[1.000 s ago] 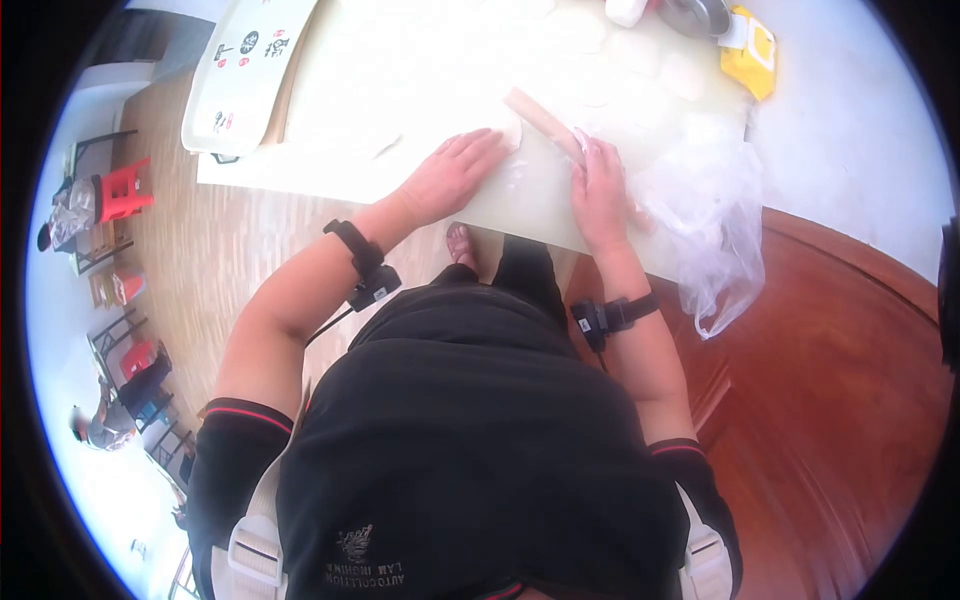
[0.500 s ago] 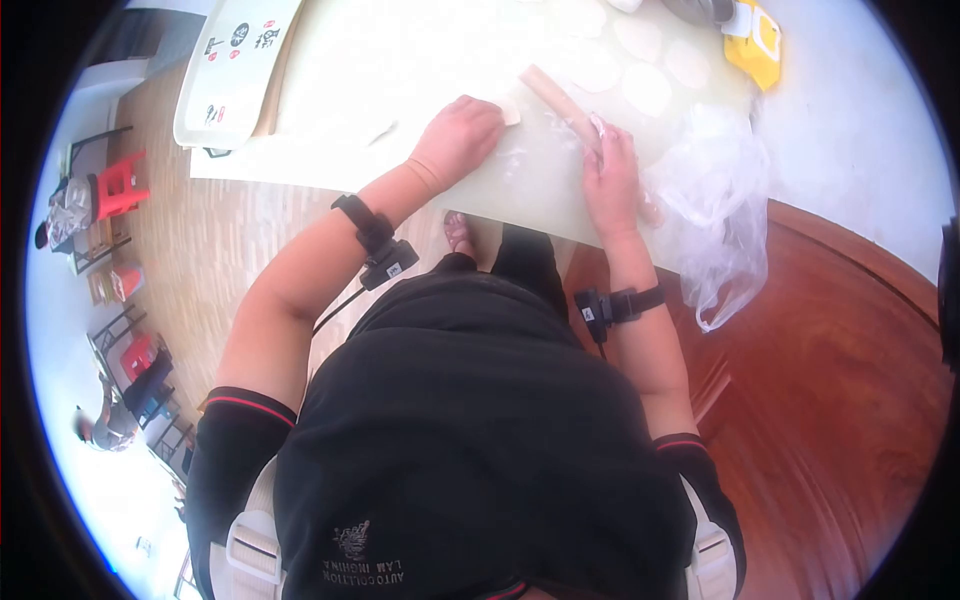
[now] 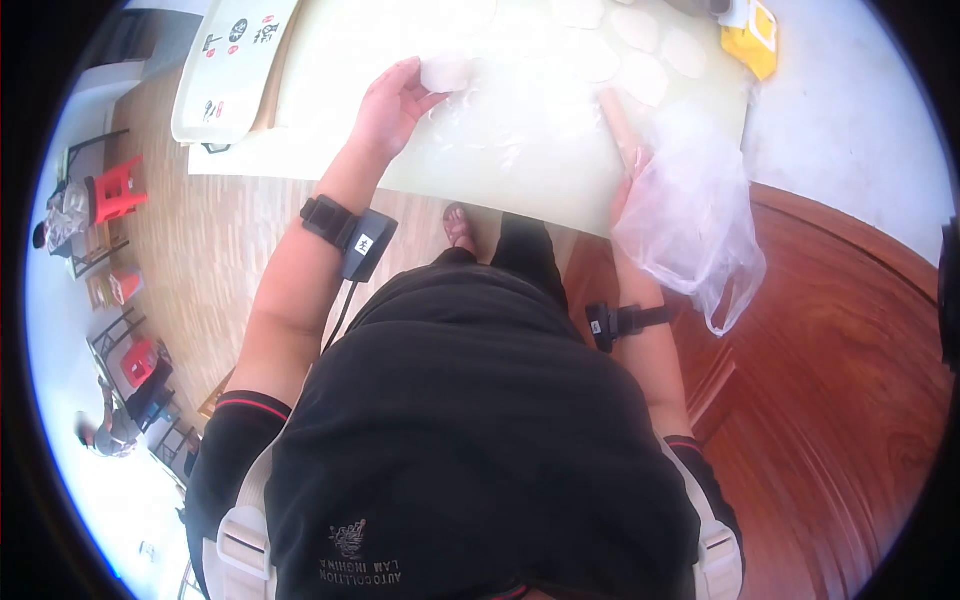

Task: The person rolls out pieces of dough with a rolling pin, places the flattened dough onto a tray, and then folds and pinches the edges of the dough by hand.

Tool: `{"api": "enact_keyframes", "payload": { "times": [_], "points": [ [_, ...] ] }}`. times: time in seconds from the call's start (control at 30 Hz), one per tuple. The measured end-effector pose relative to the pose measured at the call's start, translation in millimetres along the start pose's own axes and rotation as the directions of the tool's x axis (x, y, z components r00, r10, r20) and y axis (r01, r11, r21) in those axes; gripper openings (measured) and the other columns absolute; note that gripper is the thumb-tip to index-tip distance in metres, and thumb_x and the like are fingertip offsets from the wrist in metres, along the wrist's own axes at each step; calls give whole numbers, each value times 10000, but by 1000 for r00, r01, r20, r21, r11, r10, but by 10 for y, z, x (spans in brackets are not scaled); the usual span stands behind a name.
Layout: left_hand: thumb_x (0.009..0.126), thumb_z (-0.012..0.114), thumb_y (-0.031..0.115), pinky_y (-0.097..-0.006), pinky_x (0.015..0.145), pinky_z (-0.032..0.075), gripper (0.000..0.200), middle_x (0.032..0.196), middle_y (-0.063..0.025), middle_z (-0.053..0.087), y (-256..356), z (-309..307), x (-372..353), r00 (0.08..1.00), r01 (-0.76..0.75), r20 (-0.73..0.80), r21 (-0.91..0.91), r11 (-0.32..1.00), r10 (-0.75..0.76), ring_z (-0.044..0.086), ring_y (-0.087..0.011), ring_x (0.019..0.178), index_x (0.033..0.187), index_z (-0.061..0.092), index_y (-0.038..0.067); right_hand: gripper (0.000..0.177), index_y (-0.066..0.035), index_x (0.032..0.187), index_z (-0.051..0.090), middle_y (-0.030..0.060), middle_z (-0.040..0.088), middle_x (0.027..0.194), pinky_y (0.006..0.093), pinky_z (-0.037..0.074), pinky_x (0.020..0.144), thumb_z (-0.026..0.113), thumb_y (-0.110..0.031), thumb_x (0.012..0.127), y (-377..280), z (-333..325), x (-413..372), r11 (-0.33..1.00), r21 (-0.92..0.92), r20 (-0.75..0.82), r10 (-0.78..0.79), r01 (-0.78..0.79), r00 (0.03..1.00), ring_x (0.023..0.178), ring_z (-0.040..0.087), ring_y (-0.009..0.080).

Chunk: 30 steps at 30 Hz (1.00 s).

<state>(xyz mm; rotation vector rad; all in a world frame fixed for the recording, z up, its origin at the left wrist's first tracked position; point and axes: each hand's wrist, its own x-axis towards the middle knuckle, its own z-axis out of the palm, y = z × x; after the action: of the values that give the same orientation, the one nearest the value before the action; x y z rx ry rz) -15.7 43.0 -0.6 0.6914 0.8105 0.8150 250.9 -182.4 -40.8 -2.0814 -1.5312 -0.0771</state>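
My left hand (image 3: 391,108) is at the left part of the pale work board (image 3: 560,185), with fingers and thumb pinched on the edge of a thin round dough wrapper (image 3: 446,74). On the right, my right hand (image 3: 624,192) is closed on a wooden rolling pin (image 3: 618,125) that points away from me. A clear plastic bag (image 3: 690,200) covers part of that hand and wrist. Several flat dough rounds (image 3: 642,78) lie on the board beyond the pin, pale against the bright surface.
A white tray (image 3: 225,75) with dark printing stands at the far left of the board. A yellow packet (image 3: 750,42) is at the far right. Reddish-brown wood (image 3: 820,380) is at my right. Red stools (image 3: 120,188) and people are off to the left.
My left hand has moved left and away from me, and the dough wrapper now shows in its fingers. My right hand and the rolling pin have shifted right and toward me, partly behind the bag.
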Motion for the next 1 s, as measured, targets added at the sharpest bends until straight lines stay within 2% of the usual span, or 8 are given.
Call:
{"api": "enact_keyframes", "payload": {
  "times": [0.17,0.23,0.3,0.37,0.6,0.77,0.87,1.0],
  "points": [
    [1016,447,202,-475,1018,470,306,1197,-186,605,88,-161,-106,996,50,-64,-97,994,-57,586,-313,1147,1178,521,-47,422,-15,1294,552,169,584,1149,439,475,879,583,-40,874,-156,337,-113,990,-117,16,83,-80,996,996,579,340],
    [1041,391,234,-446,1068,444,360,1299,-197,536,191,-112,-244,996,51,-63,-70,996,-55,535,-303,1218,1258,471,-42,423,-13,1294,550,165,580,1141,439,474,880,583,-52,874,-463,427,-52,989,-147,22,28,-24,999,1003,576,334],
    [1018,448,182,-434,1034,472,297,1233,-178,573,192,-179,-290,993,34,-112,-60,998,-41,566,-283,1174,1215,495,-36,425,-11,1294,549,162,576,1132,438,472,882,584,-64,874,-710,460,51,985,-172,24,-31,35,999,1009,573,327],
    [996,506,129,-423,1000,500,237,1166,-160,609,208,-262,-316,987,20,-160,-43,999,-26,597,-262,1130,1172,518,-30,435,-17,1302,541,150,565,1126,440,467,889,585,-73,873,-879,447,174,997,44,83,-70,66,994,1030,564,326],
    [968,560,89,-386,984,509,246,1154,-118,613,301,-351,-416,984,55,-171,48,997,-46,601,-229,1117,1188,541,-18,462,-50,1323,527,140,558,1141,443,456,909,578,-73,864,-703,470,471,995,-96,88,-9,18,996,1047,550,320],
    [965,571,103,-392,1007,490,248,1172,-94,614,254,-467,-407,986,97,-138,45,994,-90,598,-211,1118,1196,548,15,445,-91,1306,549,115,571,1150,436,453,931,538,-93,861,-888,564,398,975,-67,170,-197,210,966,1079,559,296],
    [960,553,72,-387,981,498,273,1168,-107,609,194,-452,-384,982,133,-141,48,990,-125,595,-225,1119,1218,536,-16,439,-95,1300,553,112,572,1152,427,453,941,525,-99,862,-904,536,323,980,-41,150,-186,194,971,1090,560,284],
    [964,546,82,-396,993,494,300,1190,-123,601,84,-332,-388,971,207,-144,119,971,-189,596,-236,1124,1241,520,-29,461,-84,1328,531,160,541,1264,477,385,1054,587,-135,873,-980,312,329,989,64,193,-146,136,970,1197,502,333]
  ]
}}
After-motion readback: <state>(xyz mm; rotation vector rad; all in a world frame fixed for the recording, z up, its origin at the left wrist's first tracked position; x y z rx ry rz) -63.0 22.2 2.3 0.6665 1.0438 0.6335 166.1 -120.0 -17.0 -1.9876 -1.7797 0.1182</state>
